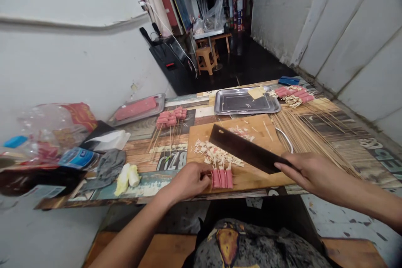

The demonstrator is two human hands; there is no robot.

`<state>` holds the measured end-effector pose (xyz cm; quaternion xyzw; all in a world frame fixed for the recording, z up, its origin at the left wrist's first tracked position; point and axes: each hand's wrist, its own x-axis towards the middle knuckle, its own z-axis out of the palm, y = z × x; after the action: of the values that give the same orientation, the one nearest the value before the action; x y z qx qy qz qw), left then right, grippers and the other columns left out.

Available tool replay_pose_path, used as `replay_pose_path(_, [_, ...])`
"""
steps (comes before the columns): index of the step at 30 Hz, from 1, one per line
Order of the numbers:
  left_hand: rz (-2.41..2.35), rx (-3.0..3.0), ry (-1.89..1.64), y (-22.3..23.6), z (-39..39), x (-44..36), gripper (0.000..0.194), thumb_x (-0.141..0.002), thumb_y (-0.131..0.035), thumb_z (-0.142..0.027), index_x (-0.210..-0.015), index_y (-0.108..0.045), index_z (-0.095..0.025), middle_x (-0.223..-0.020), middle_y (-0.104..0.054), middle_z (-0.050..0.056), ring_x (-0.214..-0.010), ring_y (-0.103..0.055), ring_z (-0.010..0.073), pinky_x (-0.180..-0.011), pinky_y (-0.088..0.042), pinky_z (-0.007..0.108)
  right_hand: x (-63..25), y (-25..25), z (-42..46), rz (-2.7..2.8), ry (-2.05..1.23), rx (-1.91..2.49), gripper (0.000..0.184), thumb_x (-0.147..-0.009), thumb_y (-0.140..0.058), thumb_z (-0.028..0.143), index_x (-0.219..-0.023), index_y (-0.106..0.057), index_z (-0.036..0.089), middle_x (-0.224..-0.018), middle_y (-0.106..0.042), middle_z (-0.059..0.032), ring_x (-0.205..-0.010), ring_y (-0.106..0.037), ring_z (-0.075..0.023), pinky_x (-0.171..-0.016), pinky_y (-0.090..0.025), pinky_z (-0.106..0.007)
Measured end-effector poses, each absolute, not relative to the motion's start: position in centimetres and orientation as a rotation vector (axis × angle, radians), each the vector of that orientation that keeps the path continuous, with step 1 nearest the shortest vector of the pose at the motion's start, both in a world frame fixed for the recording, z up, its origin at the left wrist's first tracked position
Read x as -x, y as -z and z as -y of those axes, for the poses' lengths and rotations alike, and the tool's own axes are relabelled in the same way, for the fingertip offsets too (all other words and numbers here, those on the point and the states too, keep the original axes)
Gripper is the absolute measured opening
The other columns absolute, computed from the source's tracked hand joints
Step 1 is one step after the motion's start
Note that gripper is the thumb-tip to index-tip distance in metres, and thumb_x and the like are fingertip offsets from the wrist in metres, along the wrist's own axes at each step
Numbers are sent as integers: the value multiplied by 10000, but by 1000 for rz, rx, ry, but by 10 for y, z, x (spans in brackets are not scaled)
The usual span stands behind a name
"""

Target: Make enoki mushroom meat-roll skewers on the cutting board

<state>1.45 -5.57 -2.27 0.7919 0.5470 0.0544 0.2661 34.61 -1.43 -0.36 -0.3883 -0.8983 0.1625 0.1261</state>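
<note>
My right hand (303, 171) grips a wide dark cleaver (241, 148), its blade slanting up and left over the wooden cutting board (270, 134). At the board's front edge lies a row of pink meat-wrapped enoki rolls (222, 178), pale mushroom ends sticking out on the far side. The fingers of my left hand (193, 181) are curled closed against the left end of this row. Whether a skewer is inside the grip is hidden. Chopped enoki bits (216, 153) are scattered on the board behind the rolls, partly under the blade.
Skewered pink rolls (171, 117) lie left of the board, more rolls (293, 94) at the back right. A metal tray (220, 109), a tray with a pink slab (135, 109), bamboo skewers (314, 138), a grey cloth (109, 167), yellowish leaves (128, 177) and plastic bags (59, 125) surround it.
</note>
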Motion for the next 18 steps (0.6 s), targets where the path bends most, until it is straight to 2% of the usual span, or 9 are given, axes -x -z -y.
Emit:
replay_pose_path(2, [-1609, -2253, -285, 31, 59, -15, 193, -792, -483, -88, -766, -661, -158, -718, -647, 15, -681, -592, 142, -655, -460, 231, -342, 5, 18, 2664, -475, 1083, 369, -1009, -346, 366, -796, -589, 186, -679, -655, -48, -595, -633, -168, -572, -391, -266])
replay_pose_path(6, [-1659, -2621, -858, 52, 82, -20, 190, -883, -535, -143, -1029, -655, -126, -981, -690, 124, -937, -646, 218, -859, -531, 354, -336, 1, 20, 2768, -442, 1011, 359, -1012, -348, 343, -742, -533, 193, -617, -612, -28, -530, -589, -144, -530, -338, -262])
replay_pose_path(9, [-1530, -2759, -1035, 70, 100, -28, 315, -864, -637, -158, -1174, -607, -113, -1098, -685, 150, -1053, -634, 244, -920, -541, 394, -334, -5, 16, 2842, -435, 982, 334, -1005, -368, 322, -740, -526, 195, -603, -608, -18, -512, -574, -134, -511, -304, -262])
replay_pose_path(18, [-1400, -2771, -1215, 103, 106, -34, 307, -853, -657, -88, -1158, -621, -63, -1097, -704, 166, -1142, -619, 255, -930, -578, 395, -329, -18, -4, 2955, -485, 880, 341, -999, -385, 335, -718, -530, 208, -597, -602, -4, -485, -550, -132, -497, -272, -292])
